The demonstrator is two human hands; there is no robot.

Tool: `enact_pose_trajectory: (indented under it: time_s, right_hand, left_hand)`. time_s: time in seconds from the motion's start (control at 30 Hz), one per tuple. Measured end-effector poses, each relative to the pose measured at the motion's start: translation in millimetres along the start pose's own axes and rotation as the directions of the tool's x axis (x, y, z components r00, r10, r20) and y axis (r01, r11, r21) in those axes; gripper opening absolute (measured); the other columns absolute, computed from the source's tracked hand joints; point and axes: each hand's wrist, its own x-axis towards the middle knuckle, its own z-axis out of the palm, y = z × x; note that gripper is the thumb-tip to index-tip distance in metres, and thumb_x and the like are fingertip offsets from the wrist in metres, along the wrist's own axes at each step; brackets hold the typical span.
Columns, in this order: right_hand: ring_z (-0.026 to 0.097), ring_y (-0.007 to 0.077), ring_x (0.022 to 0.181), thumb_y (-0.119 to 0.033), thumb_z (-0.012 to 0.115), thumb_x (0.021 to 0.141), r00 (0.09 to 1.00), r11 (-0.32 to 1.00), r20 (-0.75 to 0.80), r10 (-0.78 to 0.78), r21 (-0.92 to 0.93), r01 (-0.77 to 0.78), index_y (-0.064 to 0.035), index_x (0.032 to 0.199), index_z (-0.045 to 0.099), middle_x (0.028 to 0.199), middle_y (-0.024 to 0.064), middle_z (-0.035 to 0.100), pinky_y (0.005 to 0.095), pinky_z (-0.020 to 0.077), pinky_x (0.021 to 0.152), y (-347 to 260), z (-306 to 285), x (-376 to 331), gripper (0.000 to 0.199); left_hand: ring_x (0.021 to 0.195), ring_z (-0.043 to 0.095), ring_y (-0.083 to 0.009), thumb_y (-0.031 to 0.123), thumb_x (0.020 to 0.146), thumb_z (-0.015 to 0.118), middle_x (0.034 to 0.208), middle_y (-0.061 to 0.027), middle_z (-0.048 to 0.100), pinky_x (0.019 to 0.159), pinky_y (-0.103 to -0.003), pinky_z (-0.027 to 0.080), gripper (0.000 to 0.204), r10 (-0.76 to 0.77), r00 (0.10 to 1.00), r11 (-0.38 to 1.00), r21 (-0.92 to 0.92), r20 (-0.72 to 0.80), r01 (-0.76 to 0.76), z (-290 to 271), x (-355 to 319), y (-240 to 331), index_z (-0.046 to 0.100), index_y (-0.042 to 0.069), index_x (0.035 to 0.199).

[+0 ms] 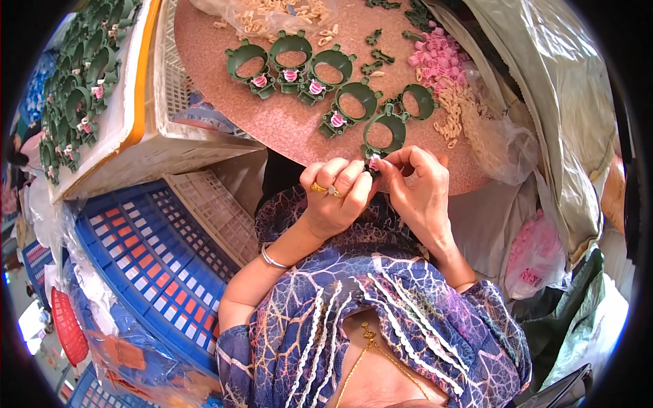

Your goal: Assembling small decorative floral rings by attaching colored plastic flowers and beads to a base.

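Observation:
At the table's near edge my left hand [335, 194] is closed around the lower end of a dark green ring-shaped plastic part [398, 129]. My right hand [418, 190] pinches at the same end, its thumb and fingertips against a small pink striped piece [373, 162]. Both hands touch there, and the fingers hide part of the joint. Just beyond lies another green ring part [427, 102]. To the left, several like green ring parts [235, 60] lie in a curved row, with pink pieces [290, 75] on them.
A round pinkish table [204, 41] carries a pile of pink pieces [439, 58], cream plastic pieces [449, 115] and small green pieces [373, 37]. A white foam box [153, 75] with many green parts [75, 102] stands left. Below it is a blue basket [129, 204]. Clear plastic bags lie right.

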Motion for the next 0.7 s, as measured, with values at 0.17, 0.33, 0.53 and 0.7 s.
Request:
enact_pose_trajectory:
  time_s: [0.17, 0.33, 0.53, 0.7]
  right_hand:
    - [0.058, 0.0212, 0.060, -0.013, 0.078, 0.082, 0.996, 0.998, 0.077, 0.053, 0.031, -0.056, -0.0054, 0.078, 0.060, 0.065, 0.0051, 0.060, 0.0342, 0.0416, 0.067, 2, -1, 1, 0.020]
    - [0.050, 0.0157, 0.056, -0.004, 0.077, 0.081, 0.992, 0.991, 0.062, 0.108, 0.068, -0.112, -0.0024, 0.086, 0.054, 0.067, 0.0058, 0.052, 0.0310, 0.0423, 0.054, -3, -6, 10, 0.023]
    - [0.049, 0.0111, 0.059, 0.001, 0.074, 0.081, 0.987, 0.994, -0.154, 0.037, 0.111, -0.020, -0.0007, 0.086, 0.058, 0.069, 0.0046, 0.052, 0.0271, 0.0427, 0.055, 23, -23, 29, 0.017]
    - [0.057, 0.0122, 0.065, -0.002, 0.073, 0.085, 0.909, 0.993, -0.413, 0.056, -0.070, -0.093, 0.0009, 0.090, 0.066, 0.075, 0.0065, 0.063, 0.0284, 0.0478, 0.061, 66, -52, 57, 0.010]
  left_hand:
    - [0.092, 0.061, -0.0216, 0.015, 0.074, 0.086, 0.106, -0.0030, 0.067, 0.086, -0.040, 0.037, 0.051, -0.050, 0.998, 0.998, -0.026, 0.025, 0.051, -2, -2, 0, 0.050, 0.011, 0.111]
    - [0.094, 0.061, -0.0215, 0.018, 0.075, 0.084, 0.108, -0.0048, 0.068, 0.087, -0.040, 0.037, 0.047, 0.006, 1.000, 0.999, -0.050, -0.026, -0.008, 1, -4, -3, 0.053, 0.011, 0.109]
    - [0.092, 0.062, -0.0217, 0.017, 0.070, 0.088, 0.102, -0.0039, 0.069, 0.089, -0.040, 0.036, 0.049, -0.095, 0.995, 0.989, -0.110, 0.022, 0.097, 3, 2, -1, 0.056, 0.011, 0.107]
    - [0.095, 0.057, -0.0198, 0.018, 0.072, 0.085, 0.100, -0.0005, 0.063, 0.091, -0.039, 0.034, 0.045, -0.077, 0.991, 0.997, -0.012, 0.112, 0.079, -4, 7, 3, 0.068, 0.011, 0.112]
